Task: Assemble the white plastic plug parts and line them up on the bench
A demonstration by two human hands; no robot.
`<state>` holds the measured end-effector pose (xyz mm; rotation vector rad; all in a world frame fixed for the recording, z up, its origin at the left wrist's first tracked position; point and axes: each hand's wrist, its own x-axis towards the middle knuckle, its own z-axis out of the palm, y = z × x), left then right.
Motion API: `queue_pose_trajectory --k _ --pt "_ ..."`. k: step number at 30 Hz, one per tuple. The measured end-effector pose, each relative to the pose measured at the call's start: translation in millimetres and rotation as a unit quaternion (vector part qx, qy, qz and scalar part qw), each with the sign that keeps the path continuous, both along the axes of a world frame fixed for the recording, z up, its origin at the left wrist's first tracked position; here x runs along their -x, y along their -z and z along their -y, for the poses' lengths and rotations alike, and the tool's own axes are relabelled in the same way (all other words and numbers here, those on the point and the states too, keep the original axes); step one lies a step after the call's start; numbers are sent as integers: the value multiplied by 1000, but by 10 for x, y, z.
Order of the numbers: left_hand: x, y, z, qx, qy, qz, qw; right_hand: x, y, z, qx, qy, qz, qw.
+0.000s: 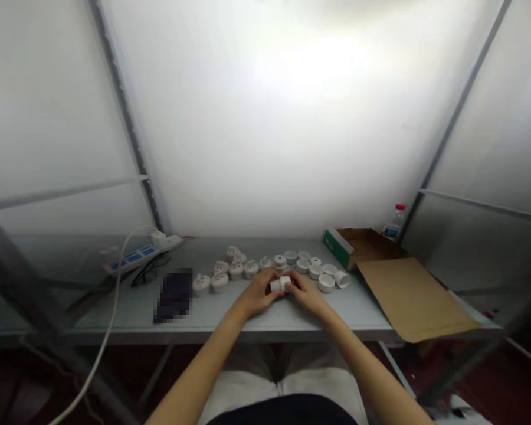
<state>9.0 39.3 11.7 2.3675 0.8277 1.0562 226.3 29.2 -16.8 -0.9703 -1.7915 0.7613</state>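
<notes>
Both of my hands meet near the front middle of the table around one small white cylindrical piece (281,284). My left hand (260,292) grips its left end with thumb and fingers. On the other end, my right hand (306,290) has its fingers closed. Just behind them stand several white cup-like pieces (326,283), some hollow side up, one tipped on its side (342,279). To the left sits a group of round white pieces with raised tops and dark spots (220,281). Their exact kind is too small to tell.
A dark pixelated flat object (174,295) lies at left, near a power strip (135,258) and a white cable (115,301). An open cardboard box (367,245) stands at back right, its brown flap (418,298) over the front edge. Behind it is a red-capped bottle (397,221).
</notes>
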Motion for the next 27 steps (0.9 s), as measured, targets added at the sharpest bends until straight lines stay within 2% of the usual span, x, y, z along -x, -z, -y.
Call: queue_pose_trajectory --k 6,12,16,19,23,27 --pt "-7 -11 14 -1 1 -9 1000 0 1 24 1 4 5 1000" --pt "0 38 -39 -16 -10 12 1000 7 -34 55 -22 -4 4 1000" --pt "5 57 -37 -38 -8 8 999 26 -46 35 -41 35 -6 999" --pt "-4 31 -10 -62 -20 -5 998 12 -44 13 -60 89 -17 994" --pt "-18 -14 4 -116 -113 -2 987 -18 -16 -20 -87 172 -23 981" --pt "-25 10 -10 -163 -229 9 960 -16 20 -42 -109 190 6 976"
